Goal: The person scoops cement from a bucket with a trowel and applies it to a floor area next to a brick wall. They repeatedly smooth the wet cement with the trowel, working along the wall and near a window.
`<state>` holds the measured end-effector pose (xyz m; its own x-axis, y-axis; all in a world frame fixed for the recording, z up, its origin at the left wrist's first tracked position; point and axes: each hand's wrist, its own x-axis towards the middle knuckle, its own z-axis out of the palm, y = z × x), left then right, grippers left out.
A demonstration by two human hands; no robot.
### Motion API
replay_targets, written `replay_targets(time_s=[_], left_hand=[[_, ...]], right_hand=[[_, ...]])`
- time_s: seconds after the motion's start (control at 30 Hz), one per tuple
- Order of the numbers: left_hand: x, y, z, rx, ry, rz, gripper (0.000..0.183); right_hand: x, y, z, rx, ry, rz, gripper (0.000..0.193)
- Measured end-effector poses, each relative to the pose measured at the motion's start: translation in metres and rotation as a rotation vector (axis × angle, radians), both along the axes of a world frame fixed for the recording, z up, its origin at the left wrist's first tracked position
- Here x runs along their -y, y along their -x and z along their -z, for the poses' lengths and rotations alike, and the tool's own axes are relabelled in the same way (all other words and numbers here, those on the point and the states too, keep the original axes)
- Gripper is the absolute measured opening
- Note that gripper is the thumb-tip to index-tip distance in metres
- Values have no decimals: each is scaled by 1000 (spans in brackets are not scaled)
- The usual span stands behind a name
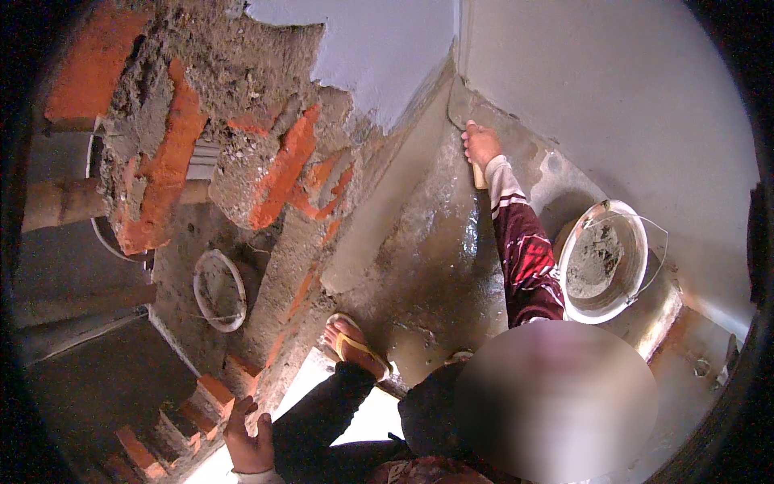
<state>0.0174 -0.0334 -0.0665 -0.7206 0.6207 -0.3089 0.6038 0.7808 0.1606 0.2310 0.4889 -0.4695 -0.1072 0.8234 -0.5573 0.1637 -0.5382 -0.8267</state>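
My right hand (pixel 482 143) is reached forward to the far corner, its fingers wrapped round the pale handle of a trowel (pixel 480 177). The trowel's grey blade lies against the foot of the wall and is hard to tell from the mortar there. Smooth wet grey mortar (pixel 411 234) covers the floor below it. At the lower left my left hand (pixel 248 440) is open, thumb and fingers apart, beside the broken brick edge (pixel 214 395). Nothing shows in it. Whether it touches the bricks I cannot tell.
A white-rimmed bucket (pixel 642 258) with mortar in it and a wire handle stands right of my right forearm. Another bucket (pixel 239 319) sits left, beyond the broken wall. Jagged red bricks (pixel 282 173) jut out at upper left. My sandalled foot (pixel 355 347) is on the floor.
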Motion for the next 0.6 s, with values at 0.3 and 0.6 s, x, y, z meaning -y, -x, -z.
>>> replay_targets(time_s=[0.3,0.6], left_hand=[[-7,2,-1,18,-25,21,35],[-4,3,0,3,-38,47,36]], right_hand=[[79,28,54,43,-202,-132,41],[173,61,42,220,-388,-256,46]])
